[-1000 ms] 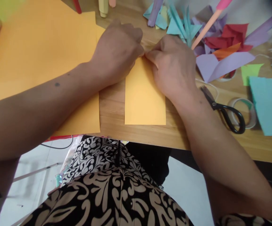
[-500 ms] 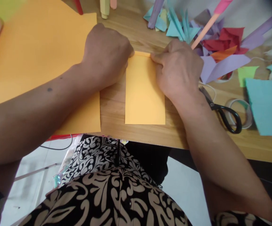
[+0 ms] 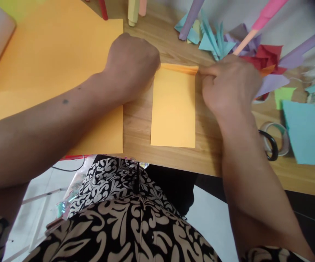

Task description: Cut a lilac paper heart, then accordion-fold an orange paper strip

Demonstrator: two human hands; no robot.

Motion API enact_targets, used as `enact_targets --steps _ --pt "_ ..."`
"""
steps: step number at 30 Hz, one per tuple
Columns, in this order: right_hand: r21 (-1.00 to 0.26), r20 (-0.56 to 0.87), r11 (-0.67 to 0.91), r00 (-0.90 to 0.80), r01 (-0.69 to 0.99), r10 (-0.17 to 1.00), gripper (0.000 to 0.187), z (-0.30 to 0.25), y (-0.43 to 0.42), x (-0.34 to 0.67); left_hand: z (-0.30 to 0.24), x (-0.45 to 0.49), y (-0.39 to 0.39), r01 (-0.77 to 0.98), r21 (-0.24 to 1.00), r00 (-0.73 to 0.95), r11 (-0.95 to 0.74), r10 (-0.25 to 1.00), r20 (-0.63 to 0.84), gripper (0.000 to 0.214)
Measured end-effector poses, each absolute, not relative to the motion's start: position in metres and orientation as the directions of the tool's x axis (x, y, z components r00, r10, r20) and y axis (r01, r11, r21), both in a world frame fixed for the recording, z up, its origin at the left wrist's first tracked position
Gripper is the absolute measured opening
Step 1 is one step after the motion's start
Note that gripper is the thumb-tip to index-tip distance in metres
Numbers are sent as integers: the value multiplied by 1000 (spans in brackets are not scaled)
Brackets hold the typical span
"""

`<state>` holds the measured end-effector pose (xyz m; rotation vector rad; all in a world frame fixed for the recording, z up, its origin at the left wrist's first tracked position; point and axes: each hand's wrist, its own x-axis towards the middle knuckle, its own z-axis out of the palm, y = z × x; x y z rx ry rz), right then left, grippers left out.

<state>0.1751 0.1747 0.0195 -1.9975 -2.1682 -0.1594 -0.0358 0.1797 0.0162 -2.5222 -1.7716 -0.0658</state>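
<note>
A small yellow-orange paper (image 3: 173,109) lies upright on the wooden table in front of me, its far edge folded over in a narrow strip. My left hand (image 3: 135,65) is closed at the paper's far left corner, its fingertips hidden behind the knuckles. Just off the far right corner is my right hand (image 3: 231,85), fingers curled and thumb and forefinger together, with nothing visible in them. A large sheet of the same colour (image 3: 50,54) lies under my left forearm.
Blue paper folds (image 3: 213,40) and crumpled red paper (image 3: 266,58) sit at the back right. Near my right forearm are a tape roll (image 3: 284,140), a black scissor handle (image 3: 273,145) and a turquoise paper sheet (image 3: 307,134). Rolled paper sticks, one purple (image 3: 191,18), stand along the back.
My right hand has moved right along the folded edge, past the paper's corner, uncovering more of the strip. It now covers the scissor blades. My left hand stays at the left corner.
</note>
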Motion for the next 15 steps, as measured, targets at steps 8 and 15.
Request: enact_targets --steps 8,15 --pt "-243 362 384 -284 891 888 26 1 191 180 22 -31 175 937 -89 341 -337 939 47 23" --pt "-249 293 340 -264 907 919 7 -1 191 176 8 -40 195 944 98 294 -315 938 185 32"
